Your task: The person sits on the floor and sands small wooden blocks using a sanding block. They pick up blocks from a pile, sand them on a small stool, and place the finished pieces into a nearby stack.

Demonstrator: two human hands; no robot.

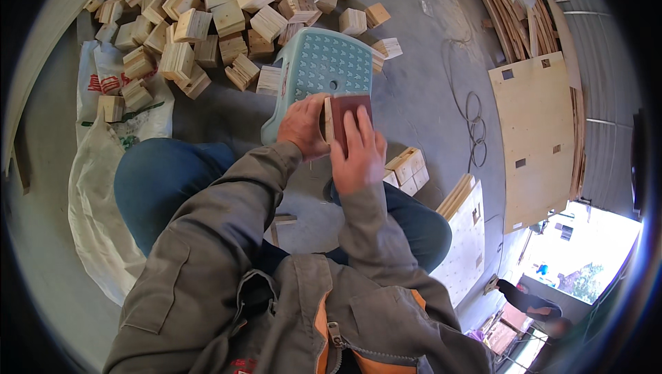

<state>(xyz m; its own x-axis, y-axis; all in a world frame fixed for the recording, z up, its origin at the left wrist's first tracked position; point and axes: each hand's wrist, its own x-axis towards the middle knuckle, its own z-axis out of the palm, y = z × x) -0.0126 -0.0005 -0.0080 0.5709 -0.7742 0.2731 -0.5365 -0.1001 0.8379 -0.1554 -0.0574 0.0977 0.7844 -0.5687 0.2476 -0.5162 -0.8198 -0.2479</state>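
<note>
- Left hand: closed around the side of a small pale wooden block, holding it steady on the near edge of a light blue plastic stool with a perforated top.
- Right hand: laid flat, fingers stretched, pressing a dark reddish-brown sheet of sandpaper on top of the block; grip not closed, more a flat press than a pinch.
- Block: just in front of the body, above the knees in blue trousers, only its left edge visible beside the sheet.
- Handling, as a judgement: block probably light and stiff, with sharp corners and a rough, not slippery surface; not fragile. Best taken by two opposite side faces, as the left hand does now, leaving the top free.
- Sandpaper: thin and flexible, easy to crease; better kept flat under the whole palm than held at one corner.
- Around: big heap of similar pale wooden blocks behind the stool, a few more blocks by the right knee, white woven sacks on the left, flat plywood panels with square holes on the right, a thin cable on the grey concrete floor.
</note>
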